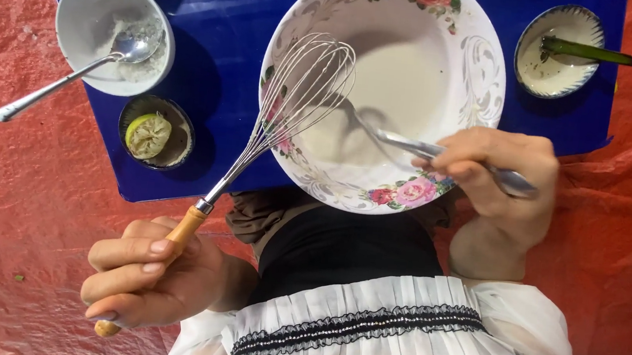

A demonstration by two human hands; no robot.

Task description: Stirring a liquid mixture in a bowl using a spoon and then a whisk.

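Two hands, two tools, one floral bowl (452, 52)
Left hand (140, 280) grips one whisk (292, 102); right hand (505, 180) pinches one spoon (412, 144); three small bowls (113, 34) nearby

Your left hand (144, 277) grips a whisk (276, 112) of shiny metal wire on a smooth wooden handle, your right hand (497, 179) a polished metal spoon (412, 144), over a glossy glazed floral bowl (481, 70) on the smooth blue mat (223, 14) at the frame's top.

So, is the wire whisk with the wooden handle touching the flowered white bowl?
Cannot tell: in the head view the whisk overlaps the bowl's rim, but no contact or gap shows plainly.
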